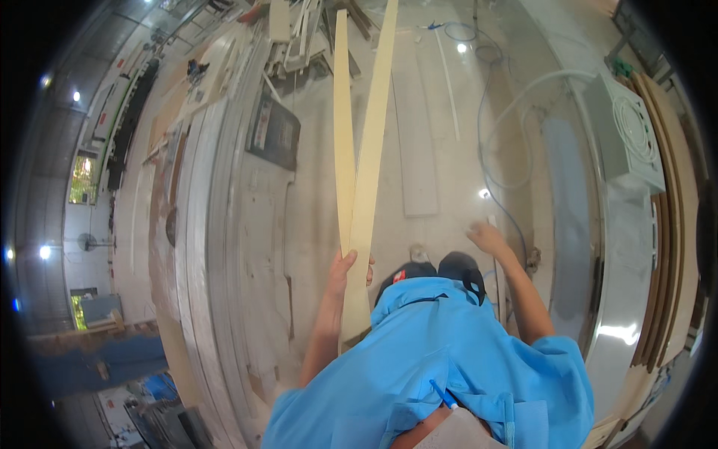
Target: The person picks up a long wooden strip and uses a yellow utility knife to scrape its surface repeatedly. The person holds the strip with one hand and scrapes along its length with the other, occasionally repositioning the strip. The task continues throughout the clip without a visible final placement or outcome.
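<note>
My left hand is closed around two long, flat, pale yellow strips near their lower ends. The right strip lies over the left strip at my grip. Going away from me, they spread into a narrow V. Their lower end reaches down beside my blue shirt. My right hand hangs out to the right, in front of my legs, with its fingers curled and nothing visible in them. A thin white strip shows just behind that hand; I cannot tell whether they touch.
On the left runs a long stack of pale boards, with a dark flat box beside it. Offcuts pile up at the far end. A blue hose winds over the floor. To the right are a grey box-shaped unit and stacked brown panels.
</note>
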The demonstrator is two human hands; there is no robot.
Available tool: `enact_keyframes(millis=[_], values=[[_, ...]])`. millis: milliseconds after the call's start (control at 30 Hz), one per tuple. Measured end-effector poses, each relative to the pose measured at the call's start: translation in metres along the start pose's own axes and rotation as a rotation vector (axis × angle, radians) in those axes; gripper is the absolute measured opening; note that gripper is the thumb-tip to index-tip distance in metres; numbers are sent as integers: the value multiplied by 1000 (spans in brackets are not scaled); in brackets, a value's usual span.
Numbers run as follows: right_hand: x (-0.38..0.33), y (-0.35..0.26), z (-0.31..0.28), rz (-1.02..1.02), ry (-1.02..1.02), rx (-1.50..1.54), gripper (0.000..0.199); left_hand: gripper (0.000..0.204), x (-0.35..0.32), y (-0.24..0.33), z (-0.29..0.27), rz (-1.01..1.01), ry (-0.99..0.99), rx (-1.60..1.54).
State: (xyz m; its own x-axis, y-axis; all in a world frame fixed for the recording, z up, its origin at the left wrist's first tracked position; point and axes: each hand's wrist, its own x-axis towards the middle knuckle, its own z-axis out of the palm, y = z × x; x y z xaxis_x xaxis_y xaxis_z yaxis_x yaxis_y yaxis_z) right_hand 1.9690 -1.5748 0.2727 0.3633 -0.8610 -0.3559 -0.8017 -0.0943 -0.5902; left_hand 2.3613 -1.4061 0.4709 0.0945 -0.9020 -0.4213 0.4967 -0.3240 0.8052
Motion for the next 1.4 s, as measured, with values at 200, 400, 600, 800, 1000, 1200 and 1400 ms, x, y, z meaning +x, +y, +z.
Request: enact_keyframes(millis=[200, 400, 600, 800, 1000, 1200, 1400], values=[[13, 76, 8, 834, -127, 663, 54, 39, 166, 101, 0, -16, -46, 106], [153, 51, -5, 860, -437, 813, 60, 37, 348, 172, 21, -77, 70, 123], [415, 55, -144, 770, -541, 805, 60, 42, 495, 277, 46, -15, 9, 66], [710, 33, -304, 372, 5, 768, 41, 47, 635, 358, 44, -32, -57, 23], [869, 16, -299, 367, -110, 557, 40, 54, 820, 492, 27, 4, -120, 6], [816, -84, -269, 541, -277, 768, 39, 49, 990, 611, 50, -3, -149, 39], [890, -154, -397, 876, -244, 1275, 30, 49, 1186, 682, 112, 92, -75, 248]])
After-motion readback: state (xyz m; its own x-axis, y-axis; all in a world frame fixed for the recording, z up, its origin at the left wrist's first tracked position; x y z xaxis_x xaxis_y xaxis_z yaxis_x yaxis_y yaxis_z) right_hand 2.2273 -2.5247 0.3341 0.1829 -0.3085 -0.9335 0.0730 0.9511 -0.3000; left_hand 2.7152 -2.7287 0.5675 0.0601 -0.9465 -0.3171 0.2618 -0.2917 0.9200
